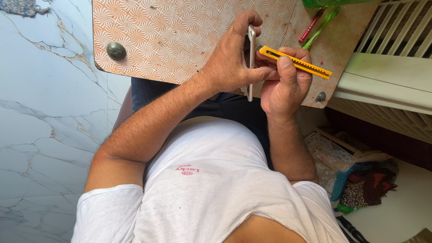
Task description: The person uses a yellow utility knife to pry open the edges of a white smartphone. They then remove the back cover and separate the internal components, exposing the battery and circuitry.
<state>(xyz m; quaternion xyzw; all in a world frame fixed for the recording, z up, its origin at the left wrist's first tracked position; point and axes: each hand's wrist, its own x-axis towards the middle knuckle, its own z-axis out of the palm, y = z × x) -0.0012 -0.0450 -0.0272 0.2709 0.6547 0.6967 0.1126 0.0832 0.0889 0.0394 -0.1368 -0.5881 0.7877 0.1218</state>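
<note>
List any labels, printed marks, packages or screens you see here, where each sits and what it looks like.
Phone: held edge-on in the left hand over the patterned board; thin, silvery, screen face not visible.
Shirt print: small red mark on the white shirt's chest.

Bright, even daylight fills the room; the marble floor (45, 112) gleams softly, shadows under the arms are faint, and everything looks sharp, corners slightly stretched.

Left hand (231, 58) gripping thin phone (251, 63) edge-on; right hand (285, 83) holding yellow utility knife (297, 62), seemingly at phone's edge, over patterned table (171, 36).
</note>
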